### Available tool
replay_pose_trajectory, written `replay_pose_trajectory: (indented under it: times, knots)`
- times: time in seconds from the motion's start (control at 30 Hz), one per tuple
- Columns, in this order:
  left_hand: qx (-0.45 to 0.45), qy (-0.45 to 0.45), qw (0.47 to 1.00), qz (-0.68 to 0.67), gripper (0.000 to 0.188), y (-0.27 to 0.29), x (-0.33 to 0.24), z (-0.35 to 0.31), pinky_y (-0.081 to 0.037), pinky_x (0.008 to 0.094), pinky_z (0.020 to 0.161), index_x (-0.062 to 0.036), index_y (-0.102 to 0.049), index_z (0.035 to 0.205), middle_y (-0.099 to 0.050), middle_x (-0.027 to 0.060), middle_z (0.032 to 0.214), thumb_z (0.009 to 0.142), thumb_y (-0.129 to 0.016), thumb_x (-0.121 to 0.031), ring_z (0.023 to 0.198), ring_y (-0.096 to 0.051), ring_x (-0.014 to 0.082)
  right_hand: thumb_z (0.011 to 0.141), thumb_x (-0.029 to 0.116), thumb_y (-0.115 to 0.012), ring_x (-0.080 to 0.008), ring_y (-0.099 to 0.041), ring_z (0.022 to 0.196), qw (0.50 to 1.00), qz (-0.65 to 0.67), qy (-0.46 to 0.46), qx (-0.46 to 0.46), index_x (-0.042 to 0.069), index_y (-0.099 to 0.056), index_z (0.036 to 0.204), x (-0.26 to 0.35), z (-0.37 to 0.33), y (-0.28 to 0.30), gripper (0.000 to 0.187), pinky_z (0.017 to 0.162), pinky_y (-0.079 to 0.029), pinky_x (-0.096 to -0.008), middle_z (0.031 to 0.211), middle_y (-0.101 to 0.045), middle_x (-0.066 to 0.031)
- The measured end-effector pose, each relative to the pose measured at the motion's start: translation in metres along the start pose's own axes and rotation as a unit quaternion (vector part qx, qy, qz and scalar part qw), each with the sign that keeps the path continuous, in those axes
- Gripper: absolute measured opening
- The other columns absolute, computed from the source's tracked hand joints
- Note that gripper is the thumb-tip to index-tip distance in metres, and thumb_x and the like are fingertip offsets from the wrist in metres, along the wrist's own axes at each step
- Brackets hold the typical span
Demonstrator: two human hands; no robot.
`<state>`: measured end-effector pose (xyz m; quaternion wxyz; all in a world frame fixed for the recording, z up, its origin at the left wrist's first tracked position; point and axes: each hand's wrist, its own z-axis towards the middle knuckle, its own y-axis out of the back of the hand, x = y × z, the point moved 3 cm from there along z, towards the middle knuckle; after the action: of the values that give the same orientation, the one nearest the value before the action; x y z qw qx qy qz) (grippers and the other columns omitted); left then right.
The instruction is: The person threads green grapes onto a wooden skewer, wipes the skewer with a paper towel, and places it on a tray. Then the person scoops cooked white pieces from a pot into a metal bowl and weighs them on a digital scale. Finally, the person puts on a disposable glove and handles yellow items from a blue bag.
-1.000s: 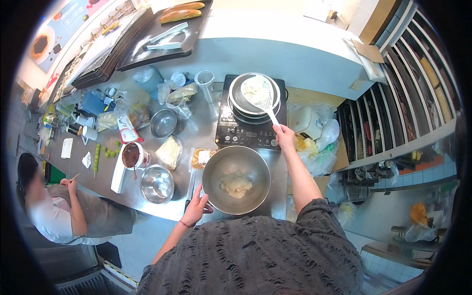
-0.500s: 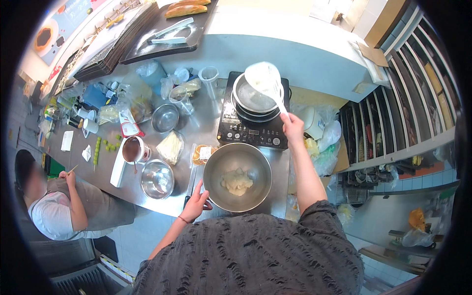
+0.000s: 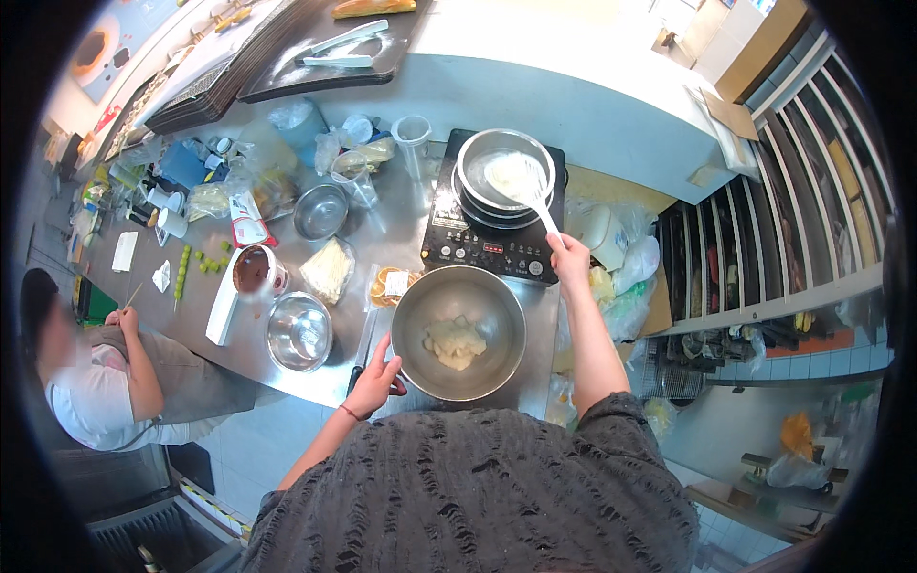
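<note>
My right hand point(image 3: 570, 262) is closed around the handle of a white slotted spoon point(image 3: 541, 202). The spoon's head is down in a round metal pan point(image 3: 479, 151), with a pale white mass point(image 3: 513, 178) at it. That pan sits on a black induction cooktop point(image 3: 441, 222) whose display glows red. Close to my body stands a wide steel mixing bowl point(image 3: 499, 304) with a lump of pale dough point(image 3: 455, 342) on its bottom. My left hand point(image 3: 373, 378) grips this bowl at its left rim; some of its fingers are hidden behind the wall.
Left of the bowl are a packaged food point(image 3: 392, 285), a bag of pale strips point(image 3: 329, 269), two steel bowls point(image 3: 299, 331) point(image 3: 321, 212) and a tub of brown sauce point(image 3: 256, 271). A co-worker point(image 3: 105, 368) holds thin sticks at far left. A tray rack point(image 3: 764, 248) stands right.
My right hand has lowered the slotted spoon from above the pan into it. The cooktop display now shows red. My left hand keeps its place on the mixing bowl.
</note>
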<state>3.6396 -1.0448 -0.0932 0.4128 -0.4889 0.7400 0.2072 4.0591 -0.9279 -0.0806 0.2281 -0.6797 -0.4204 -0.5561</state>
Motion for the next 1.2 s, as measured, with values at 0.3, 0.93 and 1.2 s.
replay_pose_trajectory:
  times: [0.3, 0.93, 1.2]
  knots:
    - [-0.009, 0.005, 1.000, -0.004, 0.064, -0.001, 0.001, 0.000, -0.056, 0.0329, 0.072, -0.0221, -0.010, 0.158, -0.057, 0.0056, 0.097, 0.106, -0.046, -0.024, 0.071, -0.061, 0.0127, 0.095, 0.024, -0.068, -0.0020, -0.041, 0.046, 0.983, 0.134, 0.120, 0.047, 0.001, -0.072, 0.104, 0.031, 0.001, 0.007, 0.024, 0.041, -0.025, -0.0201, 0.062, -0.054, 0.0063]
    - [-0.015, -0.023, 1.000, 0.000, 0.063, -0.002, 0.000, -0.003, -0.055, 0.0312, 0.069, -0.0236, -0.012, 0.158, -0.059, 0.0059, 0.090, 0.106, -0.047, -0.025, 0.067, -0.059, 0.0115, 0.092, 0.022, -0.073, -0.0030, -0.043, 0.047, 0.997, 0.053, 0.057, -0.026, 0.001, -0.074, 0.096, -0.015, 0.001, -0.003, 0.022, 0.044, -0.030, -0.0221, 0.061, -0.054, 0.0059]
    - [-0.021, -0.006, 1.000, -0.003, 0.064, -0.002, 0.001, -0.002, -0.055, 0.0316, 0.070, -0.0231, -0.012, 0.159, -0.058, 0.0059, 0.090, 0.105, -0.047, -0.025, 0.068, -0.059, 0.0111, 0.091, 0.025, -0.073, -0.0028, -0.043, 0.047, 0.995, 0.053, 0.086, 0.008, 0.002, -0.074, 0.095, -0.014, -0.005, 0.005, 0.023, 0.044, -0.031, -0.0221, 0.059, -0.053, 0.0063]
